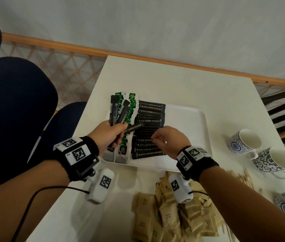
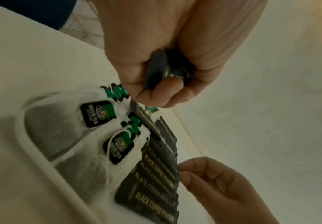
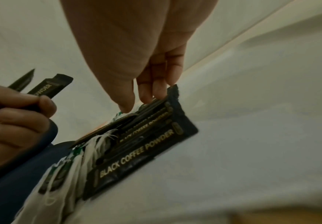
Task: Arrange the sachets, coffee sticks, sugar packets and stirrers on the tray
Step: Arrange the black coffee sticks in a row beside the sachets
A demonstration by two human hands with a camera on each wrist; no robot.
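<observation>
Left hand [image 1: 107, 135]: reaching in from the lower left over the near left part of the tray [image 1: 202, 130], fingers curling round a fan of black coffee sticks [image 1: 119, 110], stick ends sticking up and away, one stick angling toward the right. Beneath it, tea sachets [image 1: 127, 119] with green tags lying in two rows along the tray's left side, strings trailing at the near end. Next along, a column of laid coffee sticks [image 1: 149, 130] lying flat, overlapping, printed sides up, just beside the sachets. Right hand [image 1: 168, 139]: hovering over the right ends of that column, wrist raised, fingers bending downward, fingertips [image 3: 144, 94] touching the end of a stick in the column; pinching or merely pressing, cannot tell. On the table [image 1: 173, 81], nearer the person, brown sugar packets [image 1: 169, 215] lying in a loose heap below the right wrist; wooden stirrers [image 1: 241, 177] lying scattered just right of them. Far right, patterned blue-and-white cups [image 1: 260, 151] standing upright, well apart from the tray.
</observation>
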